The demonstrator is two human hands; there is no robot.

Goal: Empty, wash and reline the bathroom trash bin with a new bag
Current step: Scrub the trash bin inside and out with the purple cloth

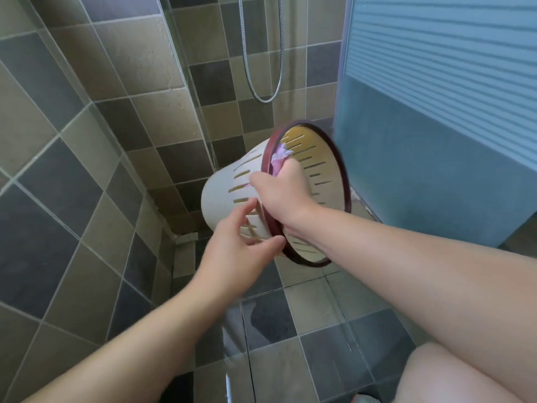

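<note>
one head-worn wide-angle view looks forward and down, close over both forearms, toward a tiled wall (pixel 87 117) corner and floor (pixel 319 330).

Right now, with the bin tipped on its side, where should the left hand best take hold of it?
Probably the white slotted wall of the bin, from the left and below. The left hand is open there, and the right hand already pinches the dark red rim with a purple cloth.

Both forearms are bare, no sleeves, rings or watch.
</note>
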